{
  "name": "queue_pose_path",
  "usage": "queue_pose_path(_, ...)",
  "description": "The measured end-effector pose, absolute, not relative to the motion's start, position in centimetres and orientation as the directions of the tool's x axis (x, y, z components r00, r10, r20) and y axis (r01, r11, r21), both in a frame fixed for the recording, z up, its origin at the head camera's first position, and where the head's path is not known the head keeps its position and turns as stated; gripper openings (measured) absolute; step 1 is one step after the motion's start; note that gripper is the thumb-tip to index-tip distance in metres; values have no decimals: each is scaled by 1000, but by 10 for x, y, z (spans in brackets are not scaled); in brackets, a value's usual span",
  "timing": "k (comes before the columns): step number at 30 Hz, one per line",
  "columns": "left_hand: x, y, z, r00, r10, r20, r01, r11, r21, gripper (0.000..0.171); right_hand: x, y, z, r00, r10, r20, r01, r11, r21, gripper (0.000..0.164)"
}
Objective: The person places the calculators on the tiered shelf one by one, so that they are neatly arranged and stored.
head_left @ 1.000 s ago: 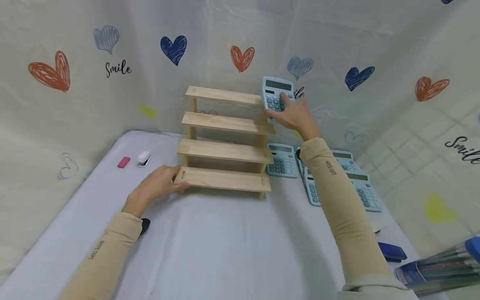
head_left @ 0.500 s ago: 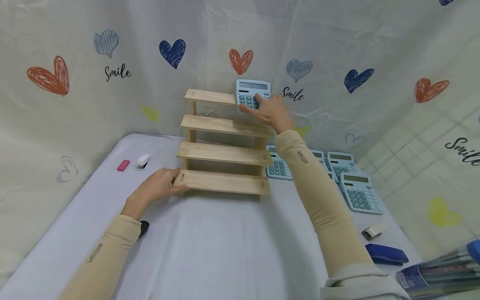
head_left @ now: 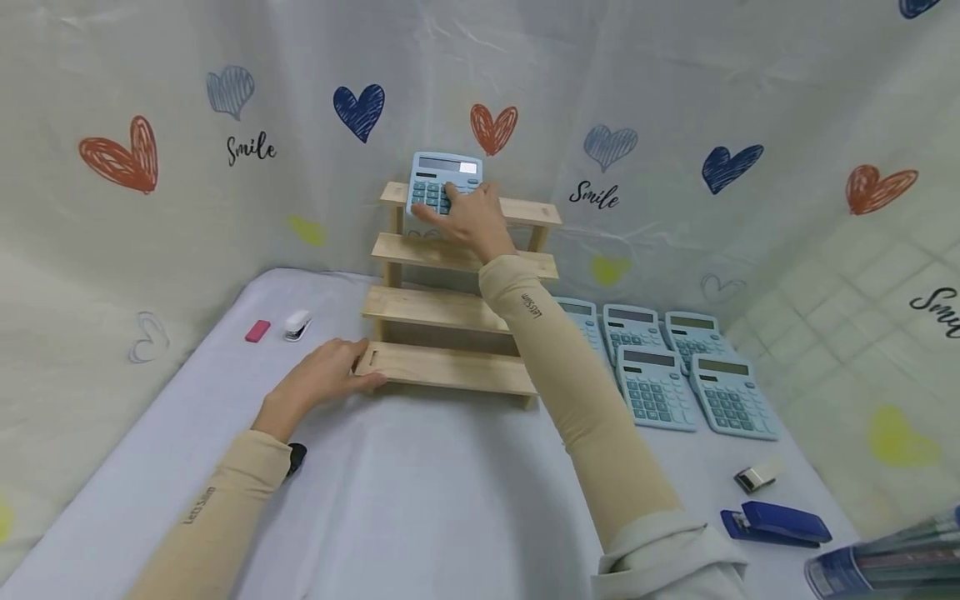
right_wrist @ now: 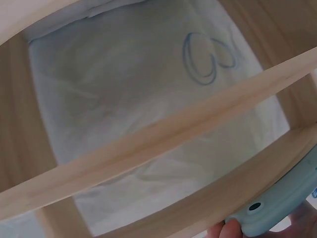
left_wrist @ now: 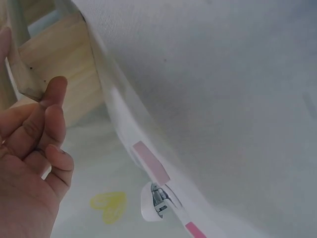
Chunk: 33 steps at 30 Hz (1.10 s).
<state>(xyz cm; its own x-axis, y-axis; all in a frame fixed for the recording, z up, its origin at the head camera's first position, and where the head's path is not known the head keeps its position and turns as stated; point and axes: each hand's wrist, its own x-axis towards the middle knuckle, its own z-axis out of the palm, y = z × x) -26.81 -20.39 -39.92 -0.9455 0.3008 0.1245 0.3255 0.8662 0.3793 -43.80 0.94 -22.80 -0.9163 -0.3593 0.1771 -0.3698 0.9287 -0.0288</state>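
Note:
A four-tier wooden shelf rack (head_left: 442, 309) stands at the back of the table. My right hand (head_left: 476, 218) grips a light blue calculator (head_left: 429, 177) by its lower right part, thumb on its front, at the left part of the top tier. In the right wrist view the calculator's (right_wrist: 277, 208) edge lies against the wooden tier (right_wrist: 198, 210); whether it bears its own weight I cannot tell. My left hand (head_left: 318, 379) holds the left end of the lowest tier, with a fingertip against the wood in the left wrist view.
Several more blue calculators (head_left: 654, 387) lie right of the rack. Nearer the right edge are a small silver-and-white stapler-like item (head_left: 757, 476), a blue stapler (head_left: 780, 523) and a pen holder (head_left: 836, 573). A pink eraser (head_left: 257, 331) and a white mini stapler (head_left: 297, 325) lie left.
My right hand has carried the calculator leftward along the top tier, from its right end to its left part. The left hand has stayed at the lowest tier.

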Motion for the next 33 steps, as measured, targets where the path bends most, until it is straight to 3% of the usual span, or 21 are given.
queue_pose_path(4, -268, -198, -399, -945, 305, 121, 328, 864, 381, 42, -437, 5, -229, -916, -361, 178, -372, 928, -33, 94)
queue_pose_path(9, -269, -196, -399, -943, 306, 129, 332, 867, 371, 43, -429, 29, -231, -920, -338, 196, -371, 914, -164, 92)
queue_pose_path(19, -268, -203, -400, -944, 300, 134, 329, 871, 365, 44, -386, 148, -264, -900, -273, 340, -390, 854, -344, 80)
queue_pose_path(26, -268, -205, -396, -948, 293, 123, 317, 871, 374, 43, -349, 249, -302, -972, -152, 178, -200, 935, -293, 87)
queue_pose_path(33, -267, -202, -398, -942, 316, 114, 335, 865, 374, 43, -315, 323, -346, -992, -79, -93, -62, 983, -176, 90)
